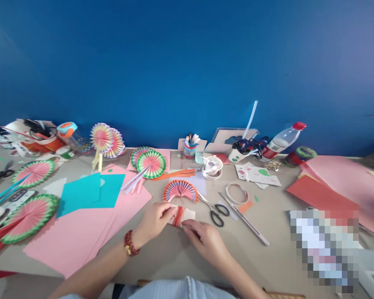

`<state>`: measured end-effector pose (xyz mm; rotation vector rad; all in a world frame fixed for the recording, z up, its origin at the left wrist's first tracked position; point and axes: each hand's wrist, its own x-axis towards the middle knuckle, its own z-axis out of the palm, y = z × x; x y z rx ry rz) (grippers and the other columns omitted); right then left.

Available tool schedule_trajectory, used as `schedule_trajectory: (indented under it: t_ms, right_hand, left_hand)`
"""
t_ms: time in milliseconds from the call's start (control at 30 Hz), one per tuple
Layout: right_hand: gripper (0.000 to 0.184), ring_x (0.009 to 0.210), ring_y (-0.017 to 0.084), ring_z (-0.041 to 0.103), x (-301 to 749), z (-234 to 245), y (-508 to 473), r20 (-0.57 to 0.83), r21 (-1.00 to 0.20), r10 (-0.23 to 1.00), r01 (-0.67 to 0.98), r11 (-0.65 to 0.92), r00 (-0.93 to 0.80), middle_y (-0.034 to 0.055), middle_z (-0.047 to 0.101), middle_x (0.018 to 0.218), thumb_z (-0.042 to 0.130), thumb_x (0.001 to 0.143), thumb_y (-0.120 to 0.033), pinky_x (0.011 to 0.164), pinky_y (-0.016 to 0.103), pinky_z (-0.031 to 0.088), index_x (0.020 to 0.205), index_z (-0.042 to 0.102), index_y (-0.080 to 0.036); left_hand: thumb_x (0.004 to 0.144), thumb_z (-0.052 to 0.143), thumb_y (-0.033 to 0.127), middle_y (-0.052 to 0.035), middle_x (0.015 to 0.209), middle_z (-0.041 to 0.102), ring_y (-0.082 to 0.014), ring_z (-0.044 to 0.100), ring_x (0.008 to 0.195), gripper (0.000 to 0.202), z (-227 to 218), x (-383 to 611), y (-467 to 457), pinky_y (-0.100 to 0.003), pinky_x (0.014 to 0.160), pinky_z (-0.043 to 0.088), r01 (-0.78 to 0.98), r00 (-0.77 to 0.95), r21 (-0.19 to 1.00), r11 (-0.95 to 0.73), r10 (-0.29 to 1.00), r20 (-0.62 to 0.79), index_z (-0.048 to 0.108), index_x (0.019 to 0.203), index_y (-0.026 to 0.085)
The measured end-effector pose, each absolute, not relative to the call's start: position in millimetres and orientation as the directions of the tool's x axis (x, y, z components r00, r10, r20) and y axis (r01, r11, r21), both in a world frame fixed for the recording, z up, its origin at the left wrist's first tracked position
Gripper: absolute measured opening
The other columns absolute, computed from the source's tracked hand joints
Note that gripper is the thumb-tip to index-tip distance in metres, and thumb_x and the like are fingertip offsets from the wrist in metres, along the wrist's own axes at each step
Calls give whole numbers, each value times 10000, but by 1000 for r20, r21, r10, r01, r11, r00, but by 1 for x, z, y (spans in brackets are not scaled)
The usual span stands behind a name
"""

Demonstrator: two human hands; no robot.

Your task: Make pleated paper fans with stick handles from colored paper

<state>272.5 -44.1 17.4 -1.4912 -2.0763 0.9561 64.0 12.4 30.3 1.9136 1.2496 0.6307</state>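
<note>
Holding a white card (188, 214) wound with red thread (178, 216), lower centre of frame: left hand (152, 221), thumb and fingers pinched on the card's left end. Right hand (208, 240) has fingertips at the card's lower right edge; whether they clamp it cannot be told. Folded paper fan (180, 189) lies just above; scissors (211, 206) lie right of the fan, handles toward the lower right.
</note>
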Motion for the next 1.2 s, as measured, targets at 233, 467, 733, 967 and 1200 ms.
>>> schedule_trajectory:
  t_ms: [233, 467, 733, 967, 1200]
  right_hand:
    - [250, 774, 192, 673, 261, 22, -50, -10, -662, 892, 671, 334, -453, 67, 728, 903, 432, 971, -241, 676, 247, 459, 1092, 649, -216]
    - [318, 1106, 208, 639, 275, 25, -48, 128, -644, 846, 606, 467, -517, 76, 663, 1243, 443, 959, -192, 896, 286, 497, 1236, 589, -241]
    - [283, 815, 267, 679, 350, 11, -33, 114, -237, 992, 968, 85, -60, 126, 648, 1097, 449, 968, -389, 655, 358, 507, 1112, 578, -183]
    - [166, 791, 230, 677, 363, 15, -24, -36, -237, 995, 968, 79, -90, 83, 651, 1062, 484, 937, -346, 592, 305, 450, 1015, 564, -223]
    - [109, 606, 205, 640, 376, 22, -13, -107, -342, 993, 935, -91, 57, 49, 695, 807, 492, 883, -318, 523, 283, 374, 883, 558, -232]
  left_hand:
    - [907, 504, 572, 57, 491, 487, -90, 397, 411, 430, 20, 75, -11, -201, 419, 265, 202, 429, 935, 290, 832, -351, 644, 952, 169]
    - [925, 528, 492, 78, 426, 453, -45, 327, 322, 354, 14, 75, -5, -181, 384, 183, 68, 403, 942, 329, 855, -328, 609, 857, 154]
    - [892, 590, 468, 25, 651, 630, -16, 377, 335, 318, 11, 73, -11, -165, 360, 172, -113, 422, 877, 468, 821, -384, 485, 821, 177]
    - [886, 582, 496, 40, 588, 598, -30, 379, 349, 334, 11, 73, -16, -165, 368, 206, -32, 385, 903, 427, 840, -384, 501, 831, 177]
    - [878, 576, 522, 37, 599, 594, -46, 397, 381, 348, 11, 71, -20, -173, 395, 255, 29, 336, 927, 374, 870, -362, 517, 825, 183]
